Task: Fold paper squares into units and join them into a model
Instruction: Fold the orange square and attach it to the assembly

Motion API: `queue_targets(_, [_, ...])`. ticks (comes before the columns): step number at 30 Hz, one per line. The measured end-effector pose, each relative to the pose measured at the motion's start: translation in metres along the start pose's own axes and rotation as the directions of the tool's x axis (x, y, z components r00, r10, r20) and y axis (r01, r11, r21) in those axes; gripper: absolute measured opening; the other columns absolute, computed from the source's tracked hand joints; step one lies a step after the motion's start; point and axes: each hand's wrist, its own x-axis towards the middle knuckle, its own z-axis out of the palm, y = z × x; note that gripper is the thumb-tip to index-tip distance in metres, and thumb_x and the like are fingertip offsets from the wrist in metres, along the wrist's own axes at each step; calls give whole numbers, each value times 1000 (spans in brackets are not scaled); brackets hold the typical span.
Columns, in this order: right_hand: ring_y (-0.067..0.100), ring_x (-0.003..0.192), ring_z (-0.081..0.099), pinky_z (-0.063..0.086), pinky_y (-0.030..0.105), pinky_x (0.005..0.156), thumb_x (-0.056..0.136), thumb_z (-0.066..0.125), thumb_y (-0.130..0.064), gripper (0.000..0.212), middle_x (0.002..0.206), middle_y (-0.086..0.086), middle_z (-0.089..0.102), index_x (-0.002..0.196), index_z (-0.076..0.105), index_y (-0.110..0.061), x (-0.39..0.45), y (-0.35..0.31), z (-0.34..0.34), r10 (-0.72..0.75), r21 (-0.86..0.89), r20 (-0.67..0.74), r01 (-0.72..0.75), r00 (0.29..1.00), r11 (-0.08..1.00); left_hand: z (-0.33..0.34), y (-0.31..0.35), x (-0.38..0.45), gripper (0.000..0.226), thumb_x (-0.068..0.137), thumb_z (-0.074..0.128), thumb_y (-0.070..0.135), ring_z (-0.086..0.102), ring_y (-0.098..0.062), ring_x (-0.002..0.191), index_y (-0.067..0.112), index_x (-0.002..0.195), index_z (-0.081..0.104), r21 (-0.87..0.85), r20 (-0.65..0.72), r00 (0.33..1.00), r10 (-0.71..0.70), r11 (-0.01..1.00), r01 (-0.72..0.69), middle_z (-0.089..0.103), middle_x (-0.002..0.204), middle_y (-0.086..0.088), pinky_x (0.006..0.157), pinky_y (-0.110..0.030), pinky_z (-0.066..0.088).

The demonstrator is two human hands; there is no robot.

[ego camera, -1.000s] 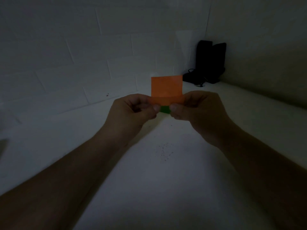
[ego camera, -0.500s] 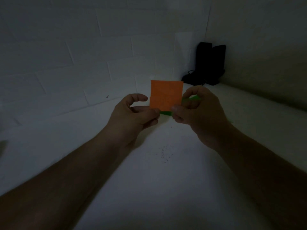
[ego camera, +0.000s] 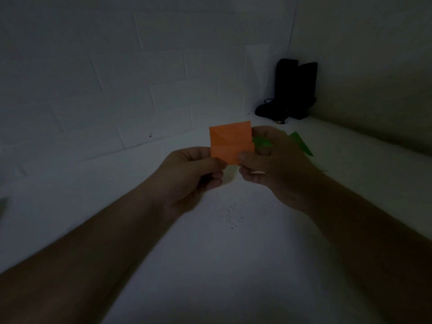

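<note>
Dim scene, both bare hands raised over a pale white tabletop [ego camera: 233, 265], close together but not touching.

Left hand [ego camera: 187, 174]: thumb and fingers pinched on the lower left corner of a folded orange paper square [ego camera: 230, 142]. Right hand [ego camera: 268, 164]: thumb pressed on the lower right edge of the same orange paper, fingers curled behind it. So both hands are clamped on the orange piece, which is held upright in the air, centre of view, above the table and not resting on it. Crease lines show across its face: one horizontal, one diagonal in the upper left part.

A folded bright green paper piece [ego camera: 261, 141] sits inside the right hand's curled fingers, just right of the orange paper, touching or overlapping its right edge; can't tell if they are slotted together. More green paper [ego camera: 301, 143] sticks out on the far right side of the right hand, pointed shape; can't tell if it's the same piece or a separate one.

Far right corner: a black upright object with cord [ego camera: 289, 90] against the white tiled wall [ego camera: 117, 78]. Small dark specks [ego camera: 231, 216] on the table, near side of the hands.
</note>
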Motion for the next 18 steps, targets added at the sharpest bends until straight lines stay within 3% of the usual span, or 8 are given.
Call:
queue_targets(3, [21, 94, 73, 63, 39, 81, 86, 77, -6, 49, 107, 6, 70, 125, 55, -24, -2, 3, 1, -30, -49, 75, 34, 997, 998, 0, 0, -1, 12, 91, 67, -1, 63, -12, 64, 7, 92, 76, -6, 44, 999, -15, 1000, 15, 68, 70, -5, 62, -21, 57])
queue_targets(7, [20, 90, 71, 61, 45, 79, 84, 78, -1, 50, 106, 14, 69, 125, 58, -22, -1, 5, 0, -75, -69, 95, 82, 993, 994, 1, 0, -2, 11, 93, 65, 0, 65, -13, 67, 6, 91, 75, 15, 62, 998, -26, 1000, 25, 69, 72, -6, 65, -22, 59])
queue_targets(14, [23, 93, 71, 62, 36, 76, 84, 80, -7, 56, 110, 13, 68, 130, 54, -22, 3, 5, -5, -59, -164, 82, 72, 995, 984, 1, 0, -2, 19, 95, 61, -1, 64, -13, 64, 9, 87, 75, 45, 61, 998, 5, 999, -8, 66, 70, -6, 63, -23, 58])
queue_targets(18, [18, 88, 68, 62, 33, 74, 85, 78, -5, 55, 113, 16, 67, 130, 53, -24, 1, 4, -7, -54, -115, 78, 62, 996, 991, 1, -1, 0, 16, 95, 62, -1, 64, -12, 64, 7, 88, 74, 46, 50, 999, 14, 999, -16, 66, 69, -6, 63, -22, 57])
